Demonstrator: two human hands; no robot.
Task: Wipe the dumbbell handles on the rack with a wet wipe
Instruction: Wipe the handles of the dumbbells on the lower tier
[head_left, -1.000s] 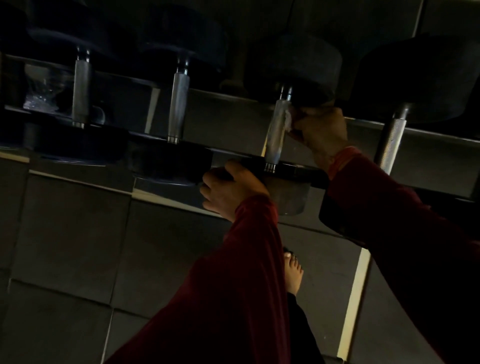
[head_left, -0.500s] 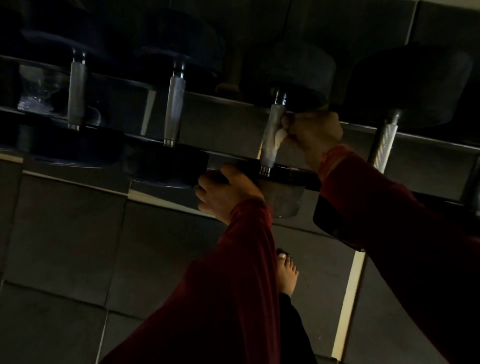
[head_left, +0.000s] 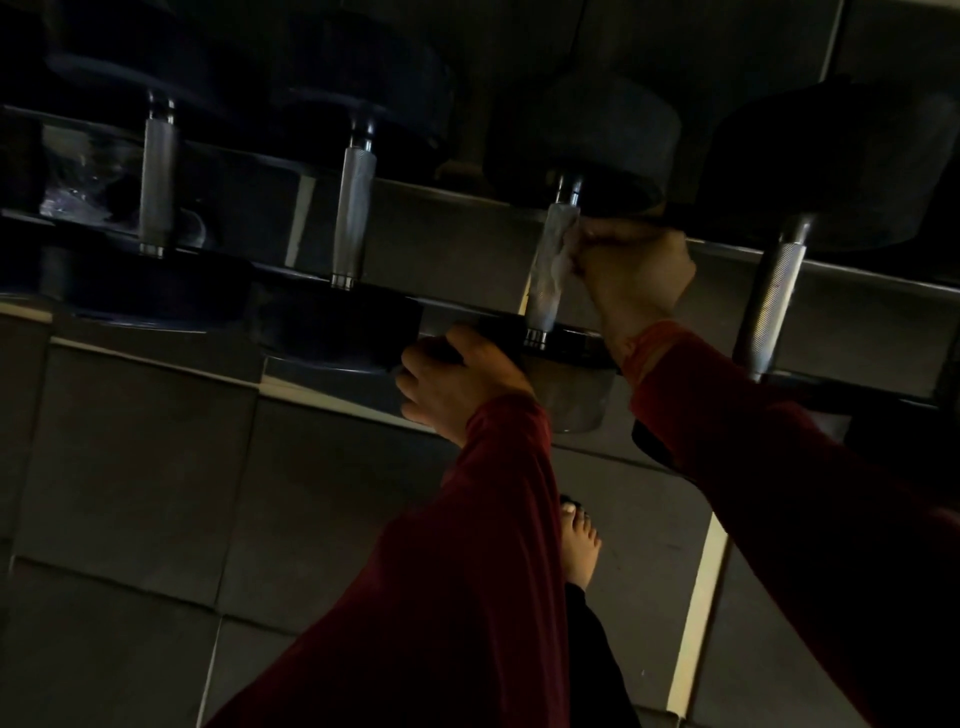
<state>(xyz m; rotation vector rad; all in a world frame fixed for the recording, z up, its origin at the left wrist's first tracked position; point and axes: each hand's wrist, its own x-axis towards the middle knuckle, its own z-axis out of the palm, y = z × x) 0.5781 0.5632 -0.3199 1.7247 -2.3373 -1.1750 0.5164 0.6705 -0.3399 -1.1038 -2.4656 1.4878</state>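
Note:
Several black dumbbells with silver knurled handles lie across a dark rack (head_left: 857, 273). My right hand (head_left: 631, 273) grips the upper part of the third dumbbell handle (head_left: 543, 306) with a white wet wipe (head_left: 563, 260) pressed against the metal. My left hand (head_left: 457, 384) curls over the near black head (head_left: 566, 345) of that same dumbbell. Both arms wear dark red sleeves. The other handles stand bare: one at far left (head_left: 156, 187), one left of middle (head_left: 353, 213), one at right (head_left: 769, 306).
A crumpled clear plastic wrapper (head_left: 78, 176) lies on the rack at far left. Dark floor tiles (head_left: 156, 467) spread below, with a pale strip (head_left: 698, 613) at right. My bare foot (head_left: 579, 545) stands on the floor under the rack.
My right hand with the wipe has stayed high on the third handle, shifting only slightly. The left hand keeps its hold on the near dumbbell head.

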